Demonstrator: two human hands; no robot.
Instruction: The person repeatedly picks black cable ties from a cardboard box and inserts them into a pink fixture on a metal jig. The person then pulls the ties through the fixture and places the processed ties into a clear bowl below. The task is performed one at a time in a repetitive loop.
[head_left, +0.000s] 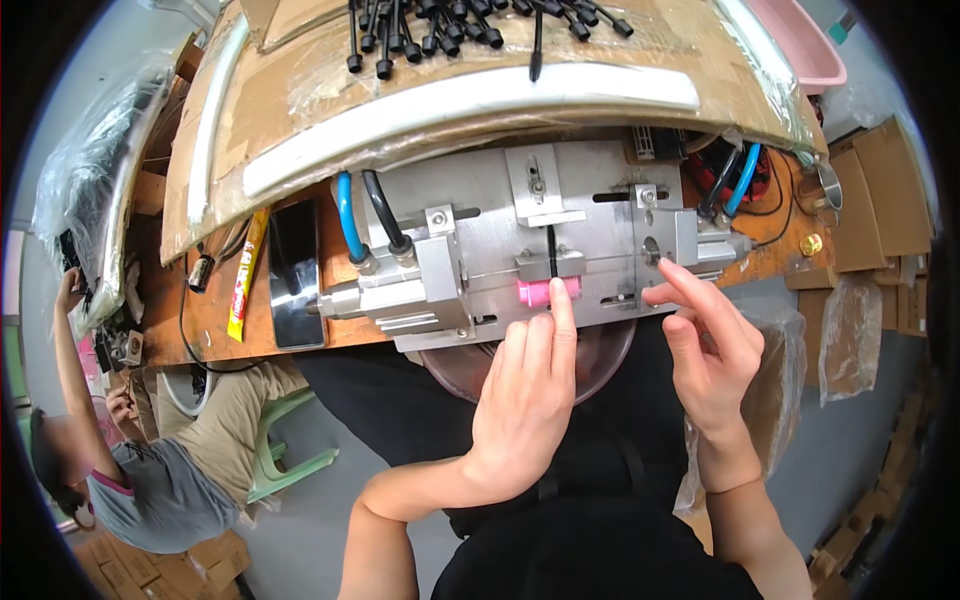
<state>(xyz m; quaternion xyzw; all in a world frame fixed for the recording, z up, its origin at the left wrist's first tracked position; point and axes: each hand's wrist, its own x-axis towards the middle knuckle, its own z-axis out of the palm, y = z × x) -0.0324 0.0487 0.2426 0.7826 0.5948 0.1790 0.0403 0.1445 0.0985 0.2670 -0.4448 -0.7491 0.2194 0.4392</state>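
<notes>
A metal fixture (490,220) with a pneumatic cylinder at each side lies in front of me. A thin black rod (552,250) runs toward me through the small block at its middle, down to a pink piece (533,293). My left hand (522,415) has its index finger stretched out, its tip at the pink piece and the rod's near end; the other fingers lie straight alongside. Beside the fixture's right clamp block (650,245), my right hand (715,350) is held with fingers apart and nothing visible in it. Whether its index fingertip touches the block, I cannot tell.
Black rod-like parts with thick ends (450,30) lie on a cardboard-covered shelf (330,110) above the fixture. A phone (296,275) and a yellow packet (246,275) are at left. Beneath the fixture is a translucent bowl (605,365). Another person (170,490) sits at far left.
</notes>
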